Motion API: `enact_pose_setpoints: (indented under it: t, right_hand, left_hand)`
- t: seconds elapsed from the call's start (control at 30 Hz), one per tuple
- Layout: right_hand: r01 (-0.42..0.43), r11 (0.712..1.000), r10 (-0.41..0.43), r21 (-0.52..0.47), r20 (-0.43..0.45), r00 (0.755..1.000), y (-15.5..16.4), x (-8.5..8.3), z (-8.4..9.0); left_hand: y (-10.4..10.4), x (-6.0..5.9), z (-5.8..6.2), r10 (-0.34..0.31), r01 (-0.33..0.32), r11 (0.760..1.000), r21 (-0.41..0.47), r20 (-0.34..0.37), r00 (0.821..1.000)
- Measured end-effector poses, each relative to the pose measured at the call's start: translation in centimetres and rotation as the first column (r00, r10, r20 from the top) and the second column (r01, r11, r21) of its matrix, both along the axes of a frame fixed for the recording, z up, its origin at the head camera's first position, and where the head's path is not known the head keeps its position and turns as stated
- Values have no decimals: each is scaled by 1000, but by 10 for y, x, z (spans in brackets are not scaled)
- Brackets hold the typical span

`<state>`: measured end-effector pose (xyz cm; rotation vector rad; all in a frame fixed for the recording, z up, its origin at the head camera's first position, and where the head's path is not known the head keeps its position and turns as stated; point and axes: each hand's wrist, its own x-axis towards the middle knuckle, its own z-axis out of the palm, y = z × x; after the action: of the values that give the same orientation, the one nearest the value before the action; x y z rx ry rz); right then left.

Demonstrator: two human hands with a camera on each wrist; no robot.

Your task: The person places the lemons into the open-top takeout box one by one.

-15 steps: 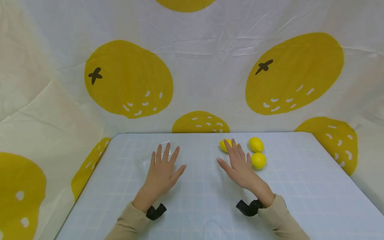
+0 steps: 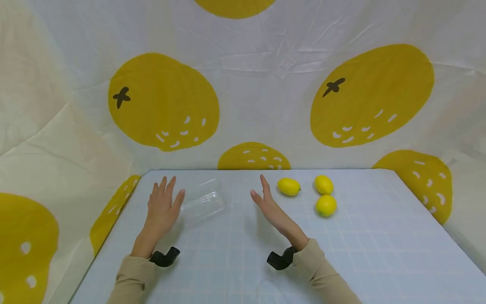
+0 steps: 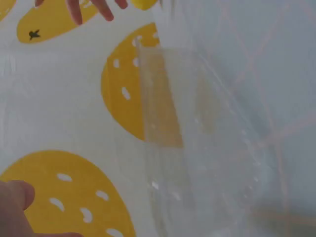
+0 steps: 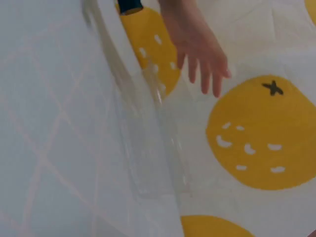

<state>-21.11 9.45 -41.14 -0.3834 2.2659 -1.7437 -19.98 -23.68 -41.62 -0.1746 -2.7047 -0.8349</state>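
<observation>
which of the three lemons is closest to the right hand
The leftmost lemon, the one lying apart, is nearest the right hand. The other two, a back lemon and a front lemon, sit farther right, close together.

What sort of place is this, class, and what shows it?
Perhaps a small staged recording booth: a fruit-print backdrop stands behind the pale checked tabletop, and black wrist-worn devices show.

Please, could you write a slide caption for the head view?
A person's empty left grip and right grip flank a clear plastic container; three lemons lie farther right.
</observation>
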Motion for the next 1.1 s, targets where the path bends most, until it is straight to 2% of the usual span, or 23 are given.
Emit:
enact_pose_setpoints:
  t: [0.1,0.17,0.23,0.33,0.37,0.4,0.43,0.5,0.57,0.63,0.7,0.8,0.83,0.9,1.1]
  right_hand:
    - [20,992,-8,-126,95,995,-11,-7,-12]
    - [53,972,-18,-230,152,988,-20,-12,-20]
    - [104,935,-33,-339,208,978,-30,-16,-27]
    - [164,865,-46,-474,250,967,-46,-19,-38]
    - [177,846,-49,-502,257,965,-51,-20,-41]
    - [185,828,-51,-529,258,965,-56,-20,-43]
    - [188,813,-53,-551,250,967,-61,-20,-45]
    - [188,773,-48,-606,240,970,-69,-20,-49]
    - [181,736,-33,-652,233,972,-77,-19,-52]
    - [173,703,-17,-689,227,974,-83,-18,-54]
    - [170,682,-4,-711,229,973,-89,-16,-56]
    - [167,680,1,-714,228,974,-95,-13,-60]
    - [165,683,1,-711,228,974,-97,-12,-61]
    - [158,692,5,-704,224,975,-99,-11,-64]
    - [129,734,33,-667,225,974,-101,-11,-76]
  left_hand:
    - [-18,-2,-11,5,-4,988,154,-3,1000]
    - [-27,-3,-18,8,-15,958,287,25,1000]
    - [-34,-4,-24,7,-24,914,404,42,999]
    - [-40,-7,-32,13,-42,821,569,56,998]
    - [-41,-8,-35,0,-33,766,642,51,999]
    - [-43,-9,-37,-18,-22,698,716,48,999]
    - [-43,-10,-40,-36,-11,619,786,43,998]
    - [-45,-11,-44,-77,17,438,899,19,997]
    - [-47,-10,-48,-121,64,276,959,-32,992]
    - [-49,-8,-51,-165,93,188,978,-62,984]
    - [-50,-7,-55,-212,124,115,986,-97,972]
    - [-52,-8,-59,-269,134,39,990,-119,956]
    - [-52,-9,-61,-285,142,28,990,-128,950]
    - [-51,-10,-62,-315,149,31,988,-132,940]
    - [-51,-13,-67,-366,164,71,984,-127,922]
